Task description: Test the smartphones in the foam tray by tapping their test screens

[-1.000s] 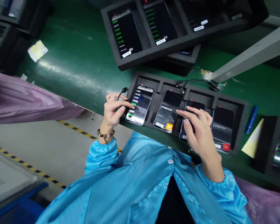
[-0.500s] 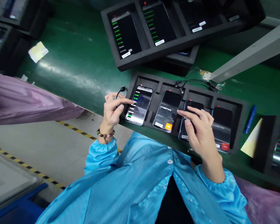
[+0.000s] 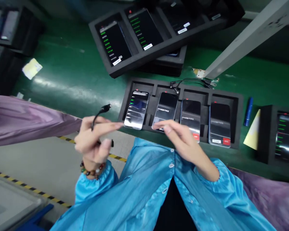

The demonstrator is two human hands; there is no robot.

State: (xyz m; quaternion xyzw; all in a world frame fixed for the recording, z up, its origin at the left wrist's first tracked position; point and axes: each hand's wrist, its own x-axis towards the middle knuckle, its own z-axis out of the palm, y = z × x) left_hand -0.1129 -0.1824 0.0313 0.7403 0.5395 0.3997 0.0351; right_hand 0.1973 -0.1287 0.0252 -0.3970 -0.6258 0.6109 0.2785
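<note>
A black foam tray [image 3: 237, 106] on the green bench holds several lit phones side by side. The leftmost phone [image 3: 136, 109] shows green lines; the second phone [image 3: 165, 107] shows white text. My left hand [image 3: 93, 141] is lifted off the tray to its left, with the fingers closed on a short black cable [image 3: 99, 113] whose plug sticks up. Blurred by motion, my right hand [image 3: 180, 141] hovers with fingers stretched out over the near edge of the tray, below the second phone, and holds nothing.
A second black tray [image 3: 115, 69] with phones lies tilted behind. Loose cables [image 3: 195, 82] rest at the near tray's back edge. A blue pen [image 3: 248, 110] and yellow paper [image 3: 252, 136] lie right. A grey metal bar [image 3: 243, 35] slants above. Purple sleeves [image 3: 26, 118] flank me.
Both hands have pulled back from the phones toward me. My left hand left the first phone's screen and rose with the cable. My right hand came off the third phone.
</note>
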